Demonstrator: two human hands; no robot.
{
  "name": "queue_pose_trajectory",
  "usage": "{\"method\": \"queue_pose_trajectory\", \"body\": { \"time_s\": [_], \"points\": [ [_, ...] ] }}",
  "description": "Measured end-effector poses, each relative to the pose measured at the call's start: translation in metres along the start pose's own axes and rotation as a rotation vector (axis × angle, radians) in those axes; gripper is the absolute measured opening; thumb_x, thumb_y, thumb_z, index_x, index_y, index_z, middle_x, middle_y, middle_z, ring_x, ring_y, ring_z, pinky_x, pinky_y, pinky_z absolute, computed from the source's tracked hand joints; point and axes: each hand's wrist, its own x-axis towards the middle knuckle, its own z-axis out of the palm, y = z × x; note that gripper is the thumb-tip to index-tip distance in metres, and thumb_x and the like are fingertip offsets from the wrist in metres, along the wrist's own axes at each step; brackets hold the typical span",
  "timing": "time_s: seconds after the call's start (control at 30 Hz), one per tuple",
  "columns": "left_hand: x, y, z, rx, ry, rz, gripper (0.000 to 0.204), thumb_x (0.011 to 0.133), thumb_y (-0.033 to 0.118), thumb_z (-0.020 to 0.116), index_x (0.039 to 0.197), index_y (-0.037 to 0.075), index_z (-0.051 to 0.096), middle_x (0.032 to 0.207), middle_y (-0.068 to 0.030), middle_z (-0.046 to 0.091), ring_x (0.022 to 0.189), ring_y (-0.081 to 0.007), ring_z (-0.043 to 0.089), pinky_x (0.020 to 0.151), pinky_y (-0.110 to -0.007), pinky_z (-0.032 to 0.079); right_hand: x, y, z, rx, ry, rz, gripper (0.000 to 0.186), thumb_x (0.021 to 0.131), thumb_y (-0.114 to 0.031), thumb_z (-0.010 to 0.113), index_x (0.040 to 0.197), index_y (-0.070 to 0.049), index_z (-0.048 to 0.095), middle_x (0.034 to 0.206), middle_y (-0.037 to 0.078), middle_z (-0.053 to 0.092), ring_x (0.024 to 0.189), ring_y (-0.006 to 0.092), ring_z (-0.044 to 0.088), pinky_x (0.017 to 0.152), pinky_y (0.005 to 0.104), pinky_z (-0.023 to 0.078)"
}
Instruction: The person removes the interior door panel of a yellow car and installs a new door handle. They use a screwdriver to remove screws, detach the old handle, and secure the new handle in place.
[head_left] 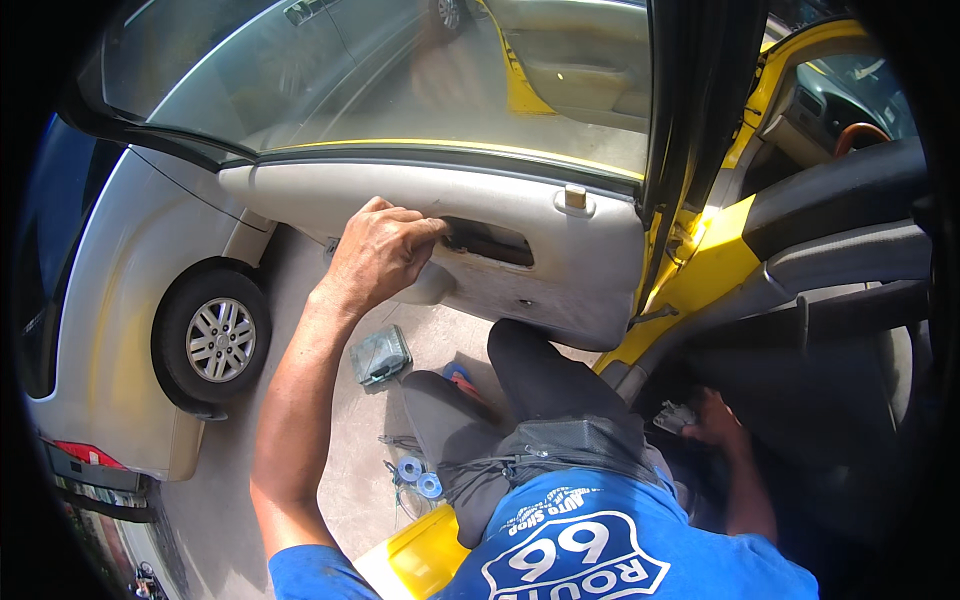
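My left hand is raised to the car door's pale trim panel, its fingers curled together at the left end of a dark rectangular opening. What those fingertips pinch, if anything, is hidden. Low on the right, inside the car's shaded doorway, my right hand has its fingers on a small pale grey, crumpled-looking thing. Its exact kind does not show. A tan lock-side piece sits in a recess near the panel's upper right corner.
A greenish tool case lies on the concrete below the door. Near it are blue rings with cords, and a yellow piece beside my leg. A silver vehicle stands at left. The yellow door frame and grey seat are at right.
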Motion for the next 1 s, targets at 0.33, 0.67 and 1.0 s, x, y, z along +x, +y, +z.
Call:
{"method": "queue_pose_trajectory", "body": {
  "time_s": [0.33, 0.67, 1.0],
  "points": [
    [-0.001, 0.002, -0.003, -0.072, -0.092, -0.087, 0.029, 0.092, 0.011, 0.077, 0.120, 0.015, 0.080, 0.103, -0.0050, 0.078, 0.100, -0.0211, 0.071, 0.098, -0.038, 0.053, 0.010, -0.261, -0.156, 0.618, 0.348, -0.827, 0.075, 0.077, -0.031, 0.079, 0.139, 0.006, 0.059, 0.118, 0.025, 0.071, 0.108, 0.0386, 0.070, 0.096, 0.0412, 0.054],
    [0.005, -0.002, -0.016, -0.283, -0.145, -0.090, 0.030, 0.088, 0.016, 0.080, 0.118, 0.011, 0.079, 0.101, -0.0068, 0.077, 0.097, -0.0284, 0.072, 0.092, -0.042, 0.055, 0.048, -0.337, -0.166, 0.840, 0.298, -0.783, 0.075, 0.085, -0.039, 0.079, 0.139, 0.009, 0.058, 0.119, 0.025, 0.071, 0.107, 0.0304, 0.072, 0.096, 0.0379, 0.054],
    [0.005, -0.002, -0.025, -0.230, -0.227, -0.067, 0.035, 0.089, 0.011, 0.079, 0.123, 0.012, 0.077, 0.112, -0.0077, 0.077, 0.106, -0.0284, 0.070, 0.099, -0.042, 0.055, 0.061, -0.342, -0.158, 1.168, 0.213, -0.752, 0.070, 0.089, -0.037, 0.078, 0.139, 0.008, 0.060, 0.112, 0.021, 0.074, 0.100, 0.0252, 0.073, 0.091, 0.0366, 0.057]
  ]
}}
